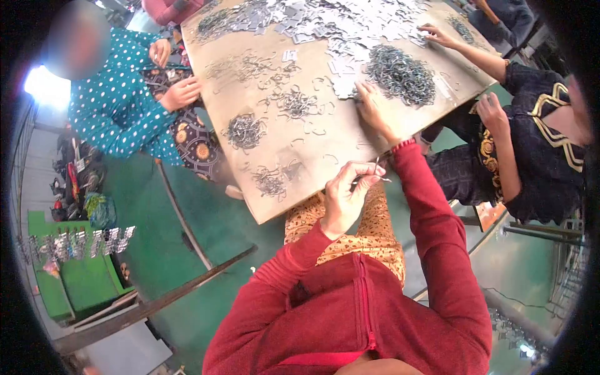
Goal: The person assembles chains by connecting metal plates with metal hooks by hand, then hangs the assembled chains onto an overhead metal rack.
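My left hand (345, 199) is near the table's front edge, its fingers closed on a small thin metal piece (380, 177). My right hand (376, 111) reaches over the table (334, 147), fingertips down beside the pale flat pieces (345, 78) and the left side of a large pile of small dark metal rings (401, 75). What its fingertips touch, if anything, is too small to tell. Smaller piles of thin metal pieces lie to the left, among them a round pile (245, 130) and a looser one (270, 182).
A co-worker in a dotted teal top (119, 94) is at the table's left side. Another in dark clothes (537, 144) is on the right, one hand (439, 36) over the table. Large heaps of flat pieces (312, 22) cover the far end.
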The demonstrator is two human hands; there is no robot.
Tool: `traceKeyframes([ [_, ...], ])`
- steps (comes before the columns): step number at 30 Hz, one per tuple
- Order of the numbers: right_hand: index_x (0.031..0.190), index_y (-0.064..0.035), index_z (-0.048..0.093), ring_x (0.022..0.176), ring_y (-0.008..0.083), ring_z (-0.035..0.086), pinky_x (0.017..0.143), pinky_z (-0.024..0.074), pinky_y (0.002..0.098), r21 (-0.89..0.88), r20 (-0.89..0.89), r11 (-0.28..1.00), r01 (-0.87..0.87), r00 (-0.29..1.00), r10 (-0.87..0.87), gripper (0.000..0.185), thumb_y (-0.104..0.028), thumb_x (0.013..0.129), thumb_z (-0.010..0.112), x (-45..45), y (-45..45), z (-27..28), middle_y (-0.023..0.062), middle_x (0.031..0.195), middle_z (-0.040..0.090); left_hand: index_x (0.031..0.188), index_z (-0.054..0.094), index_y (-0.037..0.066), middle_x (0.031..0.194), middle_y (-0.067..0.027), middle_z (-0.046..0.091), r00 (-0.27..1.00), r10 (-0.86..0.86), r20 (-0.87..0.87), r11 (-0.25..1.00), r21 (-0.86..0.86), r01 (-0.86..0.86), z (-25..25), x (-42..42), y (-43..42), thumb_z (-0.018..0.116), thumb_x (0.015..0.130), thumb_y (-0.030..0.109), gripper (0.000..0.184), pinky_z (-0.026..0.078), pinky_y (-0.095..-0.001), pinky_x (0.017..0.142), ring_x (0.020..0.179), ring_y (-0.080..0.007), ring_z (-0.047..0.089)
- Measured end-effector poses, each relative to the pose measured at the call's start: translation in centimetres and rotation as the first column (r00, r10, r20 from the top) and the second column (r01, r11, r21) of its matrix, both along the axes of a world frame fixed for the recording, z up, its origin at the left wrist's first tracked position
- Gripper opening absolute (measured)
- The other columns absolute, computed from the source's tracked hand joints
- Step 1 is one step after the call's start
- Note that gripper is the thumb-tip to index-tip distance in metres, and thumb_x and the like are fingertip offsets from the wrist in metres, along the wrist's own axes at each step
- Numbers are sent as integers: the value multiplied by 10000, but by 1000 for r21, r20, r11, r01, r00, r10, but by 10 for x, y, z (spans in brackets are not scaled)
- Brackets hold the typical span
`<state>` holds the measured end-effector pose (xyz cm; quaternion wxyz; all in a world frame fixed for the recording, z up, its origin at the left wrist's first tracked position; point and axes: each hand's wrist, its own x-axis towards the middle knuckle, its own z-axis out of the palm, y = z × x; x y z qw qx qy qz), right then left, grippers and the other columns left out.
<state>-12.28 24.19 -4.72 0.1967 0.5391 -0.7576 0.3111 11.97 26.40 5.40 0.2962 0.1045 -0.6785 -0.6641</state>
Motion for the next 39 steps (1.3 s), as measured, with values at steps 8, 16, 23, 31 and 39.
traceKeyframes([
  [8, 1051, 70, 589, 767, 241, 643, 717, 529, 301, -311, 912, 943, 118, 318, 260, 237, -67, 863, 545, 30, 36, 51, 133, 878, 647, 901, 568, 1, 864, -81, 632, 994, 15, -108, 998, 63, -8, -4, -1, -6, 577, 833, -16, 71, 504, -239, 704, 804, -125, 617],
  [16, 1043, 79, 597, 604, 145, 623, 572, 538, 245, -418, 908, 892, 171, 98, 406, 270, -54, 812, 638, 110, 109, 118, 110, 805, 640, 948, 553, -11, 905, -73, 631, 996, -83, 35, 996, 14, 83, -10, 1, -6, 541, 888, 58, 93, 472, -257, 791, 856, -115, 585],
  [23, 1046, 93, 583, 578, 147, 621, 531, 527, 228, -415, 907, 894, 170, -6, 422, 276, -30, 804, 634, 116, 116, 140, 112, 794, 638, 925, 548, -21, 883, -89, 632, 996, -76, -42, 997, -34, 75, -12, 0, -6, 538, 874, 23, 68, 486, -258, 759, 834, -131, 604],
  [31, 1090, 85, 553, 581, 126, 599, 532, 497, 199, -350, 908, 920, 174, -177, 379, 319, -46, 805, 612, 106, 119, 118, 85, 806, 609, 826, 591, 48, 768, -76, 608, 994, 62, -91, 956, -279, -86, -19, 3, -9, 603, 806, 73, 34, 466, -321, 671, 728, -226, 597],
  [39, 960, 76, 618, 672, 134, 612, 601, 499, 218, -368, 834, 927, 81, 469, 290, 173, 107, 795, 573, 160, 134, 147, 80, 806, 593, 1063, 532, 43, 1005, -107, 603, 985, 172, -17, 924, -343, -167, -17, 23, -39, 701, 732, 52, 372, 485, -335, 821, 954, -196, 587],
])
